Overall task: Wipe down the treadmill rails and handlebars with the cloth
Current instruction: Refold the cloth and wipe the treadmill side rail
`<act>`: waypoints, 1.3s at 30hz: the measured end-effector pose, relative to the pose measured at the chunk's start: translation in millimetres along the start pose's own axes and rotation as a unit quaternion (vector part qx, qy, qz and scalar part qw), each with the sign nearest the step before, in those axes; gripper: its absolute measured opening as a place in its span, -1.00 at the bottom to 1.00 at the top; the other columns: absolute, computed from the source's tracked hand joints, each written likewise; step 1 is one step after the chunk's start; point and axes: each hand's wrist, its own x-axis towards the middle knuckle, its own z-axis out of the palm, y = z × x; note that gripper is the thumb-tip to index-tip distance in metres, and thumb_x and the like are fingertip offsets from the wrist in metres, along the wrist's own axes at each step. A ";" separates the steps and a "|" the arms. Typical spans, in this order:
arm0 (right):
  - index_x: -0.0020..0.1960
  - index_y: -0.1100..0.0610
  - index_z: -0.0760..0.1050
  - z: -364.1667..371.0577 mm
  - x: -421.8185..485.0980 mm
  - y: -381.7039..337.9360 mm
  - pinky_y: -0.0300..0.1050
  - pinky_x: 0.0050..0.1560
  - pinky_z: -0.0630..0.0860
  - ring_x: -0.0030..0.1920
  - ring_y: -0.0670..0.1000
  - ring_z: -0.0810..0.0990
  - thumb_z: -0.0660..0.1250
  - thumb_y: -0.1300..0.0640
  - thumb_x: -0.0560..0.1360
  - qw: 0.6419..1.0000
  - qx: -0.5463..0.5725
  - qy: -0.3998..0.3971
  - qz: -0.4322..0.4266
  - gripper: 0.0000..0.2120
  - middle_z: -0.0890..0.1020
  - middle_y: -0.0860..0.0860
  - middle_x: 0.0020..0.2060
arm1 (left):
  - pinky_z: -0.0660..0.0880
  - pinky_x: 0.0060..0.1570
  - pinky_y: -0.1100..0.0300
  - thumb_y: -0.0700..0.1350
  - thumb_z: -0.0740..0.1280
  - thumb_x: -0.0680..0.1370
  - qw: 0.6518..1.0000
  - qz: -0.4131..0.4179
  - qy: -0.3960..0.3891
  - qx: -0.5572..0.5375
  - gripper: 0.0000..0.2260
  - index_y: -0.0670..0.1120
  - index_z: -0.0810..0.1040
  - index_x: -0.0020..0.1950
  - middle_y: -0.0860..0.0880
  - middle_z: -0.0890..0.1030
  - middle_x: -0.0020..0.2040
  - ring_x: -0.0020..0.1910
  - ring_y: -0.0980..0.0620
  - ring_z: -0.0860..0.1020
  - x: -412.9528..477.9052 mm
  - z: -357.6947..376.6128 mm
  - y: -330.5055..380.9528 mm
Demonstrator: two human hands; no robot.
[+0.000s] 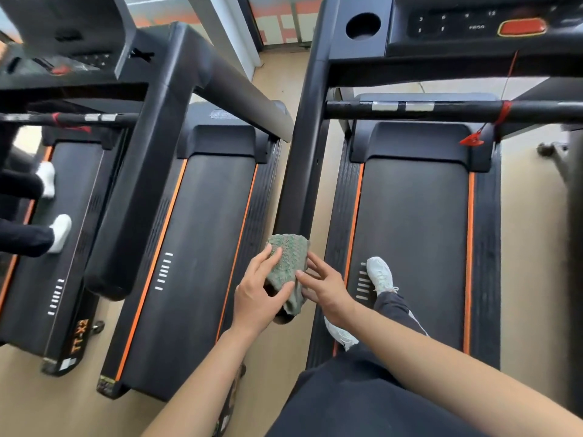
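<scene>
A green knitted cloth [288, 263] is draped over the near end of the black left side rail [304, 171] of the treadmill I stand on. My left hand [260, 293] holds the cloth from the left, thumb under its lower part and fingers on top. My right hand [325, 287] is on the cloth's right side with spread, straight fingers touching it. The black front handlebar [454, 109] crosses above the belt, with silver sensor patches and a red cord tied to it. The rail's tip is hidden under the cloth.
The console [473, 25] with a cup hole and an orange button sits at the top right. A second treadmill [202, 247] stands close on the left, its thick rail [142, 171] running alongside. Another person's legs in white shoes [60, 231] are on the far left treadmill.
</scene>
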 end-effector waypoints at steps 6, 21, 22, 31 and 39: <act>0.51 -0.01 0.38 4.6 -18.1 28.8 0.16 0.25 0.57 0.31 0.02 0.58 0.55 0.20 0.44 0.999 0.039 0.003 0.028 -0.31 0.53 0.02 0.38 | 0.30 0.31 0.48 -0.02 0.54 0.47 1.000 0.000 -0.002 0.003 -0.37 0.05 0.44 0.51 0.10 0.39 0.51 0.44 0.29 0.36 -38.2 -0.1 -12.8; 0.47 0.01 0.43 0.8 -6.8 -5.9 0.07 0.10 0.64 0.17 -0.03 0.66 0.47 0.30 0.49 0.998 0.035 -0.005 0.055 -0.40 0.59 -0.03 0.31 | 0.45 0.32 0.23 -0.02 0.58 0.43 1.000 -0.006 -0.005 0.002 -0.41 0.08 0.51 0.44 0.14 0.44 0.45 0.40 0.24 0.43 -15.0 -8.5 1.0; 0.48 0.01 0.42 0.0 -2.0 -13.0 0.10 0.12 0.63 0.18 -0.02 0.66 0.47 0.30 0.49 0.998 0.032 -0.005 0.050 -0.39 0.59 -0.02 0.31 | 0.43 0.33 0.24 -0.02 0.57 0.43 1.000 -0.011 -0.009 0.005 -0.40 0.09 0.50 0.45 0.15 0.43 0.47 0.41 0.24 0.42 -6.9 -9.0 5.1; 0.53 0.09 0.34 -9.3 53.6 -96.0 -0.10 -0.03 0.64 0.15 -0.04 0.67 0.48 0.31 0.48 1.000 -0.008 0.005 0.002 -0.32 0.54 -0.04 0.35 | 0.31 0.35 0.37 -0.02 0.57 0.40 1.000 -0.026 -0.009 0.013 -0.31 0.11 0.44 0.51 0.16 0.42 0.48 0.39 0.36 0.35 88.5 -8.3 36.7; 0.56 0.17 0.27 -18.9 108.5 -164.2 -0.08 -0.03 0.65 0.09 -0.05 0.70 0.50 0.32 0.47 0.999 -0.018 0.016 -0.024 -0.26 0.60 -0.14 0.20 | 0.32 0.36 0.36 -0.01 0.56 0.44 0.999 -0.033 -0.010 0.027 -0.30 0.04 0.40 0.54 0.08 0.42 0.51 0.41 0.24 0.38 176.3 -3.3 64.3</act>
